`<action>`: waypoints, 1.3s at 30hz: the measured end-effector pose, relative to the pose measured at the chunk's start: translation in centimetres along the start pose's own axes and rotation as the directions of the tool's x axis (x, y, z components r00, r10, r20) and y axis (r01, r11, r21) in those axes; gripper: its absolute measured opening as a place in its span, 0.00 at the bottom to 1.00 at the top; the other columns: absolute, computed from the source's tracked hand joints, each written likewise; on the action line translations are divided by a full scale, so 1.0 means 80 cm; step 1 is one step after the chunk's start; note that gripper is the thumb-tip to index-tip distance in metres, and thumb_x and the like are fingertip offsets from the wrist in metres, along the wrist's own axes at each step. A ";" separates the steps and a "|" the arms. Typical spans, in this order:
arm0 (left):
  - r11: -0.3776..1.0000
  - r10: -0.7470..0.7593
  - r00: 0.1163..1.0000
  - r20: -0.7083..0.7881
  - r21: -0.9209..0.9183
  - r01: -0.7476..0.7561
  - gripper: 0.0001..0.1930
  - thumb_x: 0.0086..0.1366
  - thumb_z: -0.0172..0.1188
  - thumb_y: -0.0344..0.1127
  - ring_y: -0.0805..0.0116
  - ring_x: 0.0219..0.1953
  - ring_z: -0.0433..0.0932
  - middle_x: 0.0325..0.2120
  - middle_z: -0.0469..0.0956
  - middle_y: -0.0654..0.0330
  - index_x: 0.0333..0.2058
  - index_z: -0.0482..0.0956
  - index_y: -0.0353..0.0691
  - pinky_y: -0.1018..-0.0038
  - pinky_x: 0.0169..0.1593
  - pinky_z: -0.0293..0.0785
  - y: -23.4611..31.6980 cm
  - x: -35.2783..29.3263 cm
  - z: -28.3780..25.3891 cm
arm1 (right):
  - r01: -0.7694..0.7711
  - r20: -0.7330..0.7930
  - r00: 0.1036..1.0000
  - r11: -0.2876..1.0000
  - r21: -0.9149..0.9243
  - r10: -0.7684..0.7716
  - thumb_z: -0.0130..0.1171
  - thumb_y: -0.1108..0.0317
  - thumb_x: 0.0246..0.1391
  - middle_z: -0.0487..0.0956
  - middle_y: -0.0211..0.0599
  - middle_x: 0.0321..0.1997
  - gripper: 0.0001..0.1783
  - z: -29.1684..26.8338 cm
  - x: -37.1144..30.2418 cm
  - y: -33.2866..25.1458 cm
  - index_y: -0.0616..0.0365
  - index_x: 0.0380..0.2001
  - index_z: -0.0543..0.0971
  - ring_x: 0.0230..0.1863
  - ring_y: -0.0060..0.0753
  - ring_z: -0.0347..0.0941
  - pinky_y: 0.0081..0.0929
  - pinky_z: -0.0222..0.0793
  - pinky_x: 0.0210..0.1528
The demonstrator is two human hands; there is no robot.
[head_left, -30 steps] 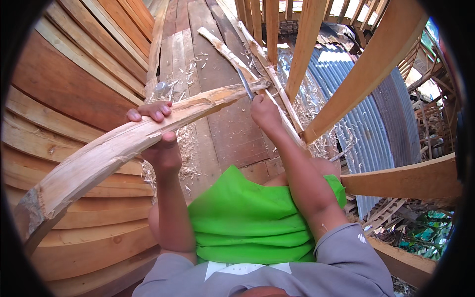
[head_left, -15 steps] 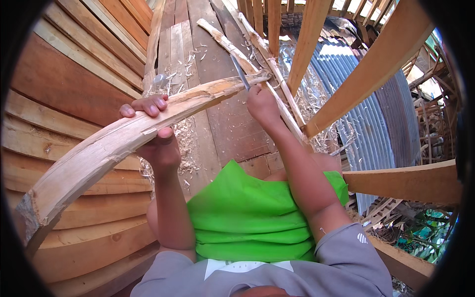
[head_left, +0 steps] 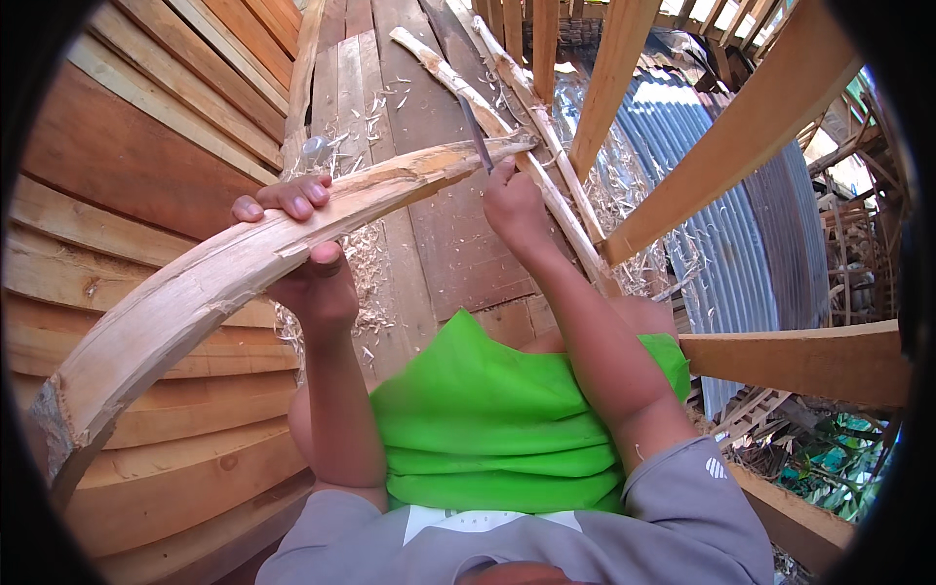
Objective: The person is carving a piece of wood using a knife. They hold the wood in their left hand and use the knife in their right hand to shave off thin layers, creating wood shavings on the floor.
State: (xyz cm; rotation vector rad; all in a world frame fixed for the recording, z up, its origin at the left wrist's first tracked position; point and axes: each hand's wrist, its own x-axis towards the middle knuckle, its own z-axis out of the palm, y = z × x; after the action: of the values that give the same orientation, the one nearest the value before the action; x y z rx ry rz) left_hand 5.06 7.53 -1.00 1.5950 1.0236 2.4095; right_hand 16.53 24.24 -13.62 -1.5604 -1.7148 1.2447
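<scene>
A long, stripped piece of timber [head_left: 210,263] runs slantwise from the lower left up to the middle of the view, thick at its near end and narrowing at the far one. Around its middle is my left hand [head_left: 307,239], fingers over the top side and thumb on the near side. My right hand [head_left: 514,205] is closed in a fist near the narrow end. Out of that fist points a dark knife blade [head_left: 474,135], lying across the timber's narrow end. The handle is hidden inside my fingers.
Two peeled poles [head_left: 453,83] lie on the plank floor [head_left: 439,253] beyond the timber. Wood shavings [head_left: 366,292] are scattered about. A plank wall [head_left: 146,146] stands at the left; slanted posts [head_left: 721,146] and corrugated metal sheets [head_left: 721,234] are at the right.
The blade has tilted slightly and sits a little nearer the timber's end. My right fist has shifted slightly down. My left hand keeps its hold.
</scene>
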 end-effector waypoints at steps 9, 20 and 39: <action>0.999 -0.044 0.999 -0.013 -0.025 0.043 0.35 0.51 0.76 0.45 0.70 0.47 0.69 0.37 0.66 0.68 0.49 0.60 0.53 0.61 0.63 0.63 0.001 0.000 0.002 | 0.059 0.029 0.998 0.998 -0.026 -0.059 0.30 0.46 0.67 0.77 0.68 0.28 0.39 -0.019 -0.018 -0.031 0.73 0.27 0.78 0.40 0.69 0.75 0.52 0.67 0.48; 0.998 -0.053 0.999 -0.012 -0.042 0.053 0.34 0.51 0.75 0.45 0.68 0.47 0.69 0.37 0.67 0.67 0.47 0.58 0.51 0.59 0.63 0.62 0.007 0.001 0.003 | 0.284 0.101 0.955 0.957 -0.052 -0.278 0.37 0.49 0.68 0.73 0.55 0.18 0.33 -0.023 -0.005 0.001 0.68 0.21 0.72 0.23 0.58 0.68 0.46 0.61 0.29; 0.999 -0.039 0.999 0.003 -0.024 0.039 0.33 0.52 0.75 0.44 0.69 0.47 0.68 0.38 0.66 0.68 0.49 0.60 0.52 0.61 0.64 0.62 -0.001 -0.003 -0.011 | 0.330 0.060 0.943 0.941 -0.071 -0.326 0.40 0.55 0.67 0.75 0.56 0.24 0.25 -0.003 -0.010 0.006 0.67 0.25 0.73 0.29 0.57 0.72 0.48 0.64 0.35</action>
State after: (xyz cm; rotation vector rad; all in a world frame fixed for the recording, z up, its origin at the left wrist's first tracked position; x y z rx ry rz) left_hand 4.42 7.05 -1.43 1.5550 1.0117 2.3853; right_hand 17.14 23.48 -13.78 -1.2277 -1.9795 1.0612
